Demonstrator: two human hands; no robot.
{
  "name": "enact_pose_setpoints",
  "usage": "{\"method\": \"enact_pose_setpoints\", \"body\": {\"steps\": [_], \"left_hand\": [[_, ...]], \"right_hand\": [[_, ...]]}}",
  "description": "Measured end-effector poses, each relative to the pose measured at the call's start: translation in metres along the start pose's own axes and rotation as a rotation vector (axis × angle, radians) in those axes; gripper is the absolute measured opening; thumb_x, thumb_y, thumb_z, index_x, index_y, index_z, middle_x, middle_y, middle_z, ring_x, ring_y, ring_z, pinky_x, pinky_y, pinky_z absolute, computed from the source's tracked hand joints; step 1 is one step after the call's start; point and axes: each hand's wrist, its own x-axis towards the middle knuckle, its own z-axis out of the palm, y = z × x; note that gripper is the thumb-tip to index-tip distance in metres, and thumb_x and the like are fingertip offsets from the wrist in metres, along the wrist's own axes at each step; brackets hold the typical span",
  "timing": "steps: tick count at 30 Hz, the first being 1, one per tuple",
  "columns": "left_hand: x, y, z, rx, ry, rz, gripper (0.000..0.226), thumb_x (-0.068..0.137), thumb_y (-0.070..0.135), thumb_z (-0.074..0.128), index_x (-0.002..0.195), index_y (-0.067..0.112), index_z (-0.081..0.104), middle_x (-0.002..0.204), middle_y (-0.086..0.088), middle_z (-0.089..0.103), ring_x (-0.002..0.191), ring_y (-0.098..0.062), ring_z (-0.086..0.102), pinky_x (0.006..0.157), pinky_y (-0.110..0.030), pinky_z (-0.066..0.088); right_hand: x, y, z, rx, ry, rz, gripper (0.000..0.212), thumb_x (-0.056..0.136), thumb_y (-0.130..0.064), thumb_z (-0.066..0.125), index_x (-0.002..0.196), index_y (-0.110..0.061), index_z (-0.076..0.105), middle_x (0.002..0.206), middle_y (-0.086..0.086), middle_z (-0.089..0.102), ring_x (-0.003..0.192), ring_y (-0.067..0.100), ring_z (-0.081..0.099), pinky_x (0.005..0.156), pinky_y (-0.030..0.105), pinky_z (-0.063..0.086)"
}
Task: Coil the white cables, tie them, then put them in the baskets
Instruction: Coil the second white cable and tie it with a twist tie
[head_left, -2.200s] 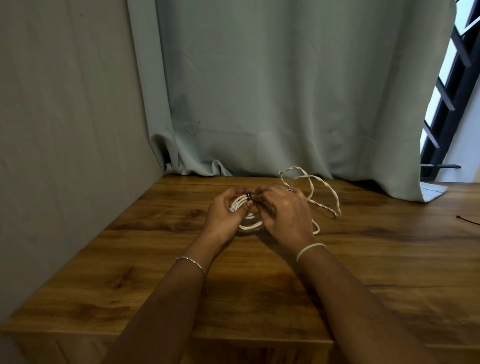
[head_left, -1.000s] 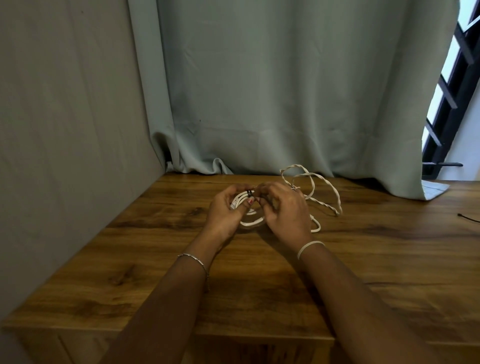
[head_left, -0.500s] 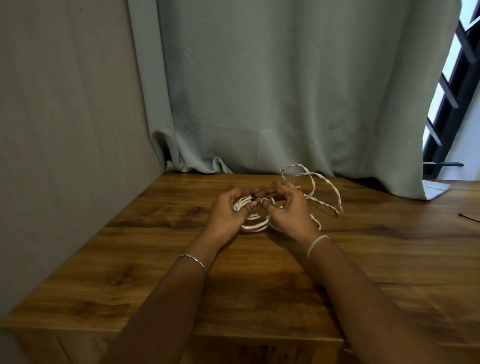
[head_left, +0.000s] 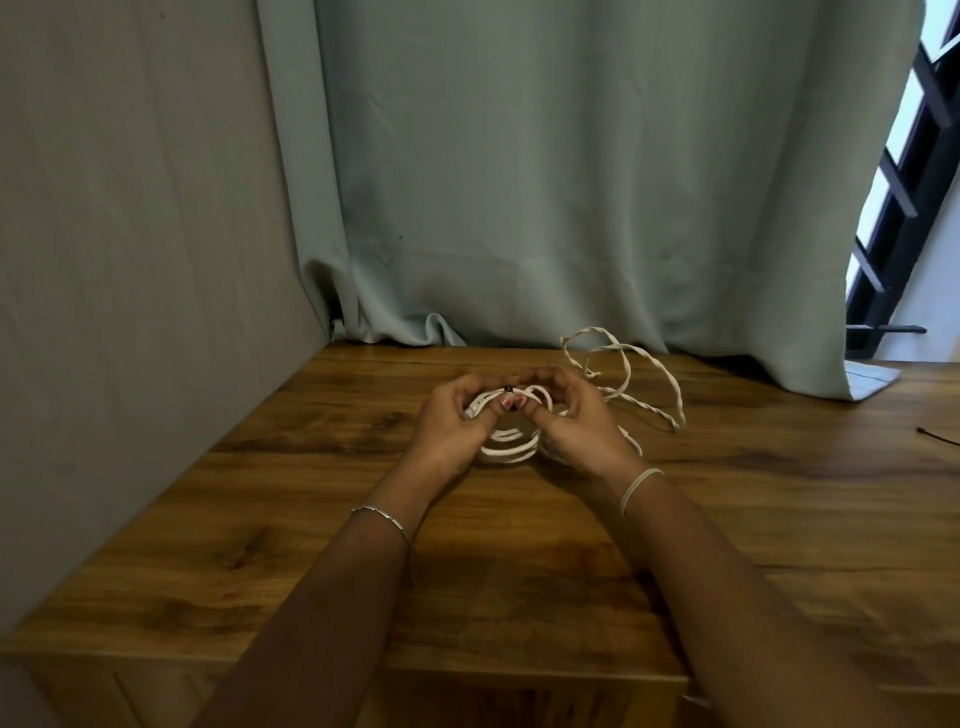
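A white cable wound into a small coil (head_left: 511, 451) rests on the wooden table (head_left: 519, 561) between my two hands. My left hand (head_left: 451, 422) grips the coil's left side, thumb pressed on top. My right hand (head_left: 579, 421) pinches the top of the same coil, where a small black tie (head_left: 509, 389) wraps the strands. A second white cable (head_left: 631, 374), twisted and loose, lies in open loops just behind and to the right of my right hand. No basket is in view.
A grey wall runs along the table's left side and a pale green curtain (head_left: 571, 182) hangs down to its back edge. A thin black wire end (head_left: 935, 435) lies at the far right. The table's front edge is near my elbows.
My right hand has rolled palm-inward and shifted slightly right, uncovering more of the coil. My left hand stays on the coil. The loose twisted cable has not moved.
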Motion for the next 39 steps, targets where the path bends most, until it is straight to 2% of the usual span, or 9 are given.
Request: {"method": "enact_pose_setpoints", "body": {"steps": [5, 10, 13, 18, 23, 28, 34, 37, 39], "left_hand": [[-0.002, 0.005, 0.002, -0.158, 0.033, -0.056, 0.024, 0.086, 0.007, 0.068, 0.110, 0.008, 0.069, 0.104, -0.010, 0.073, 0.097, -0.022, 0.070, 0.084, -0.031, 0.057], [-0.003, 0.005, 0.004, -0.242, 0.060, -0.093, 0.029, 0.084, 0.005, 0.069, 0.113, 0.004, 0.063, 0.106, -0.013, 0.072, 0.097, -0.024, 0.070, 0.084, -0.034, 0.057], [-0.002, 0.004, 0.004, -0.211, 0.049, -0.099, 0.026, 0.084, 0.008, 0.070, 0.110, 0.007, 0.064, 0.100, -0.009, 0.073, 0.090, -0.018, 0.070, 0.074, -0.025, 0.056], [-0.001, 0.005, 0.004, -0.118, -0.037, -0.067, 0.022, 0.086, 0.001, 0.067, 0.105, 0.013, 0.064, 0.099, -0.004, 0.072, 0.089, -0.014, 0.070, 0.075, -0.023, 0.057], [-0.002, 0.002, 0.004, -0.062, -0.066, -0.031, 0.028, 0.087, -0.003, 0.064, 0.102, 0.021, 0.063, 0.103, -0.004, 0.071, 0.098, -0.019, 0.069, 0.086, -0.031, 0.056], [0.000, -0.001, 0.006, -0.024, -0.032, -0.023, 0.027, 0.086, 0.000, 0.066, 0.110, 0.012, 0.065, 0.108, -0.008, 0.071, 0.101, -0.021, 0.068, 0.089, -0.035, 0.055], [-0.002, -0.002, 0.007, 0.010, 0.027, -0.048, 0.027, 0.085, 0.003, 0.069, 0.110, 0.015, 0.066, 0.106, -0.004, 0.072, 0.100, -0.018, 0.068, 0.088, -0.033, 0.056], [-0.004, -0.001, 0.008, -0.037, 0.080, -0.102, 0.025, 0.085, 0.002, 0.068, 0.104, 0.018, 0.066, 0.105, -0.006, 0.072, 0.098, -0.021, 0.069, 0.089, -0.039, 0.056], [-0.005, 0.001, 0.011, -0.067, 0.114, -0.143, 0.023, 0.086, 0.004, 0.068, 0.102, 0.020, 0.065, 0.105, -0.007, 0.072, 0.096, -0.021, 0.069, 0.088, -0.041, 0.057]], "right_hand": [[-0.001, 0.003, 0.002, -0.011, -0.051, 0.028, 0.025, 0.088, -0.038, 0.064, 0.110, -0.027, 0.063, 0.106, 0.000, 0.072, 0.101, 0.018, 0.068, 0.093, 0.047, 0.053], [-0.001, 0.003, 0.007, -0.075, 0.015, -0.044, 0.005, 0.094, -0.032, 0.058, 0.097, -0.028, 0.059, 0.092, -0.002, 0.070, 0.090, 0.016, 0.067, 0.088, 0.047, 0.054], [0.001, 0.006, 0.008, -0.104, 0.031, -0.037, 0.002, 0.094, -0.032, 0.058, 0.095, -0.031, 0.059, 0.091, -0.002, 0.070, 0.088, 0.017, 0.068, 0.087, 0.050, 0.054], [0.003, 0.007, 0.006, 0.069, -0.012, 0.078, 0.022, 0.080, -0.045, 0.065, 0.096, -0.030, 0.063, 0.098, 0.006, 0.072, 0.095, 0.027, 0.069, 0.089, 0.056, 0.053], [0.004, 0.010, 0.002, 0.130, 0.014, 0.119, 0.009, 0.090, -0.028, 0.065, 0.095, -0.020, 0.064, 0.095, 0.008, 0.074, 0.093, 0.028, 0.070, 0.091, 0.054, 0.052], [0.004, 0.011, 0.005, 0.095, 0.022, 0.136, 0.016, 0.090, -0.034, 0.064, 0.099, -0.020, 0.064, 0.096, 0.006, 0.073, 0.093, 0.026, 0.070, 0.091, 0.052, 0.053], [0.000, 0.005, 0.007, 0.091, 0.015, 0.164, 0.028, 0.093, -0.043, 0.055, 0.104, -0.019, 0.065, 0.098, 0.005, 0.073, 0.095, 0.024, 0.069, 0.086, 0.040, 0.054], [-0.004, -0.001, 0.002, 0.240, -0.035, 0.317, 0.043, 0.091, -0.053, 0.053, 0.111, -0.017, 0.066, 0.105, 0.007, 0.073, 0.101, 0.025, 0.069, 0.094, 0.044, 0.052], [-0.012, -0.008, -0.002, 0.327, -0.055, 0.353, 0.040, 0.094, -0.045, 0.053, 0.112, -0.013, 0.066, 0.105, 0.009, 0.073, 0.100, 0.024, 0.069, 0.093, 0.043, 0.053]]}}
